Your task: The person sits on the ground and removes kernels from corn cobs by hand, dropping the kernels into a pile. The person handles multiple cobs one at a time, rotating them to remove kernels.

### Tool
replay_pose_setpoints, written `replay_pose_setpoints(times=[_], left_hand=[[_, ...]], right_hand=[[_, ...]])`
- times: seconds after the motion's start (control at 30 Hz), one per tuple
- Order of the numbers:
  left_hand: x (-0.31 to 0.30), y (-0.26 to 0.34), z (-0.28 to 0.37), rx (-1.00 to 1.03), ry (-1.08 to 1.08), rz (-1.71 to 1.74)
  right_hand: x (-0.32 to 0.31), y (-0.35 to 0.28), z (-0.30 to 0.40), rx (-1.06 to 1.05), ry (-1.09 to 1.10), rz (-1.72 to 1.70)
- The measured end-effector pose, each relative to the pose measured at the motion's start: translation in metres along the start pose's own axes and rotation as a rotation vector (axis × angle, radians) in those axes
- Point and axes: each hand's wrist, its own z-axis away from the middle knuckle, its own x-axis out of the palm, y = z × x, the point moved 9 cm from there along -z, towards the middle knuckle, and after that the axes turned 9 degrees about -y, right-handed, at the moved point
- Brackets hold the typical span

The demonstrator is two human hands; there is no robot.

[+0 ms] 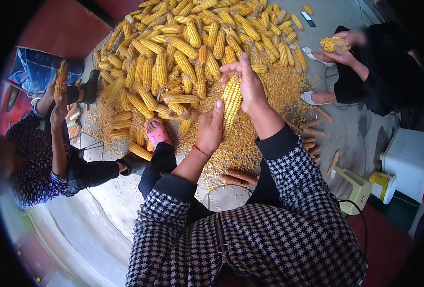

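Between my two hands an ear of yellow corn (pixel 231 102) stands roughly upright. My left hand (pixel 210 127) grips its lower left side, thumb along the kernels. My right hand (pixel 247 84) is at its upper right side, palm against the ear, with the thumb raised and the fingers partly hidden behind it. Beyond my hands lies a large heap of corn ears (pixel 183 46). Loose kernels (pixel 240 152) cover the floor beneath my hands.
A person at the left holds an ear of corn (pixel 60 80); another at the right holds one (pixel 332 44). Bare cobs (pixel 240 176) lie near my legs. A phone (pixel 308 19), a white box (pixel 405 161) and a yellow container (pixel 379 184) are at the right.
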Motion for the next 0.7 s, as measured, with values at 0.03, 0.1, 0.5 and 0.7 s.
replay_pose_setpoints(times=[0.03, 0.1, 0.5, 0.7], left_hand=[[0.005, -0.011, -0.001, -0.065, -0.045, 0.130], [0.017, -0.031, -0.001, -0.192, -0.130, 0.392], [0.037, -0.017, 0.002, -0.219, -0.262, 0.701], [0.048, -0.005, 0.014, -0.293, -0.488, 0.793]], right_hand=[[0.000, 0.000, 0.000, 0.005, 0.011, 0.073], [-0.001, -0.002, 0.000, 0.035, 0.003, 0.228], [0.001, -0.017, 0.014, -0.045, -0.014, 0.560], [-0.002, -0.030, 0.028, -0.006, 0.019, 0.595]])
